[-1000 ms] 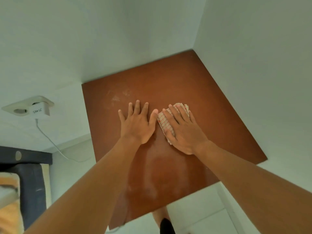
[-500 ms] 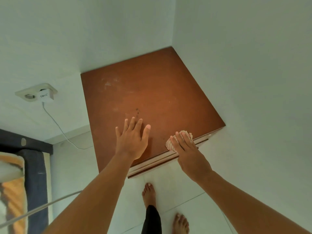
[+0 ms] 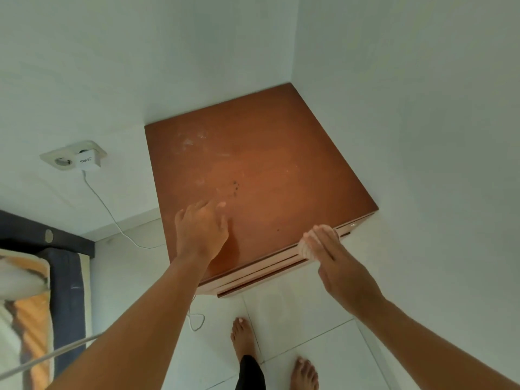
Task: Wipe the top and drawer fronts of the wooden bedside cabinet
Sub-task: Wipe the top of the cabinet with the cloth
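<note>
In the wall corner, the cabinet (image 3: 267, 170) is at the top-to-front changeover: the right hand (image 3: 337, 266) presses the cloth (image 3: 304, 247) with straight fingers (image 3: 326, 239) on the front edge, the left hand (image 3: 201, 232) rests loosely bent and empty on top, and next comes a downward sweep over the drawer fronts (image 3: 261, 274).

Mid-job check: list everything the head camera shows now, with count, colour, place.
cabinet: one, reddish-brown wood, in the room corner
dark specks: few, black, middle of cabinet top
cloth: one, pale, cabinet's front edge
wall socket: one, white, wall left of cabinet
plug: one, white, in the socket
cables: two, white, one from plug to floor, one across lower left
bed: one, dark frame, orange-cream bedding, far left
floor: white tiles
feet: two, bare, on floor
left hand: one, resting on cabinet top
right hand: one, straight fingers pressing the cloth
</note>
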